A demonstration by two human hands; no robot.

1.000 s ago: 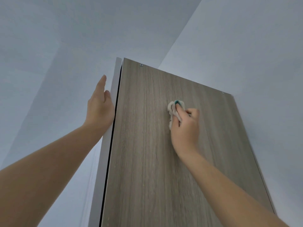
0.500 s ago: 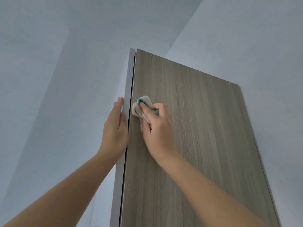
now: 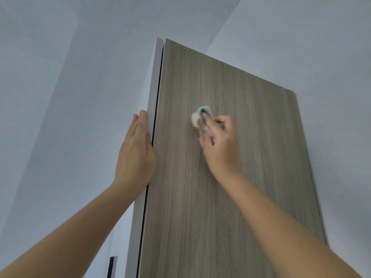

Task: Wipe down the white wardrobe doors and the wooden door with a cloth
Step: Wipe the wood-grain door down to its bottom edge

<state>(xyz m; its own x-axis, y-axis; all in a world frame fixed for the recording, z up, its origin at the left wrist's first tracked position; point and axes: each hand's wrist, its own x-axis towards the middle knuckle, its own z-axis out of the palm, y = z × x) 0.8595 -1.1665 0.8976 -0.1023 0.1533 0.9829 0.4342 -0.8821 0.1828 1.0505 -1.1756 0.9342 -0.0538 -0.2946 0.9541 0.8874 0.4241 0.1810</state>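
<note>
Soft, cool light is filling the view — the right hand (image 3: 221, 146) and cloth (image 3: 197, 118) are blurring, the wooden door (image 3: 210, 207) is bowing at its right edge.

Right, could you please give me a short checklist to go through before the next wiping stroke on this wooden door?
1. Cloth held firmly: ok, the right hand pinches the cloth.
2. Cloth on the surface: ok, it lies against the wooden door, around mid-width.
3. Door steadied: ok, the left hand rests flat on the white edge.
4. Left thumb out of the dark gap beside that edge: cannot tell, it is mostly hidden.
5. Area above the cloth already wiped: cannot tell, no marks show.
</note>
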